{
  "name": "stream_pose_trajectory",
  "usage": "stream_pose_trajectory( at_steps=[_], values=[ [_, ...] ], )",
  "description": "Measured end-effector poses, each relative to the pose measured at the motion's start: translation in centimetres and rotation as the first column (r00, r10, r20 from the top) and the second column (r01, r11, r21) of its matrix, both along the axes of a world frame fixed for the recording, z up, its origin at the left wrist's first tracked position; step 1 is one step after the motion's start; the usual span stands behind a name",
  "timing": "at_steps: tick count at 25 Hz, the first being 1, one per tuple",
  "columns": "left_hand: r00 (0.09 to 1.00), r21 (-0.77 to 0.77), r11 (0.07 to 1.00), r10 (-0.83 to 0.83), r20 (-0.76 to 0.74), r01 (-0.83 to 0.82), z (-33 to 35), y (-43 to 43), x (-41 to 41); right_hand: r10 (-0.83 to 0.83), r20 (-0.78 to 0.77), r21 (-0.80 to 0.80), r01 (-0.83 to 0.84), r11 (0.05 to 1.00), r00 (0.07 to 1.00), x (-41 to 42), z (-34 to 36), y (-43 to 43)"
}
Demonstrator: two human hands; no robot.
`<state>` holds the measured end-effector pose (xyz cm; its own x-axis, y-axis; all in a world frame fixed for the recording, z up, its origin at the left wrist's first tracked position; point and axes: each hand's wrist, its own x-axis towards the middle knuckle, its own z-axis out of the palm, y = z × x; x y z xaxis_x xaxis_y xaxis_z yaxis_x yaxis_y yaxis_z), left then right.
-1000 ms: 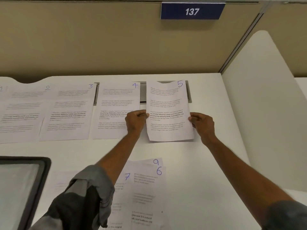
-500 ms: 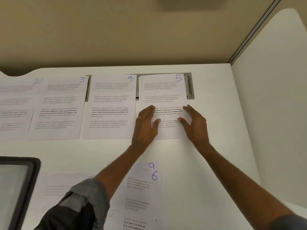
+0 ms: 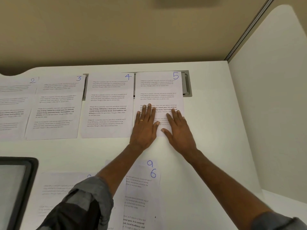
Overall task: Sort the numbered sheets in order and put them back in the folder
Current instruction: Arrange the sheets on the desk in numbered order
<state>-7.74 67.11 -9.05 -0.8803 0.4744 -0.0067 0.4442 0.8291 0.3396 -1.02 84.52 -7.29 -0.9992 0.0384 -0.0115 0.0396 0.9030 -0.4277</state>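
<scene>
One white sheet (image 3: 159, 90), blue handwritten 5.

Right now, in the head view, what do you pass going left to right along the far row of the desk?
sheet 2 → sheet 3 → sheet 4 → sheet 5, with the left hand then the right hand flat on it → grey desk slot.

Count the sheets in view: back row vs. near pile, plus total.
Back row: 4 (sheet 2, sheet 3, sheet 4, sheet 5)
Near pile: 3 (sheet 6, sheet 9, partly covered sheet, number hidden by the left sleeve)
Total: 7
</scene>
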Motion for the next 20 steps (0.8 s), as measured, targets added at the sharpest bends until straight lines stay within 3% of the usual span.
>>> stream_pose_trajectory(
  at_steps=[8,20],
  values=[
    [1.000,0.032,0.999,0.016,-0.019,-0.015,2.1,-1.5,4.3,-0.041,0.017,-0.016,0.041,0.999,0.999,3.8,2.5,-2.4],
    [0.998,0.007,0.999,0.048,0.035,-0.049,4.9,-12.4,17.2,0.029,0.029,-0.001,-0.029,1.000,0.999,14.2,4.7,-12.9]
  ],
)
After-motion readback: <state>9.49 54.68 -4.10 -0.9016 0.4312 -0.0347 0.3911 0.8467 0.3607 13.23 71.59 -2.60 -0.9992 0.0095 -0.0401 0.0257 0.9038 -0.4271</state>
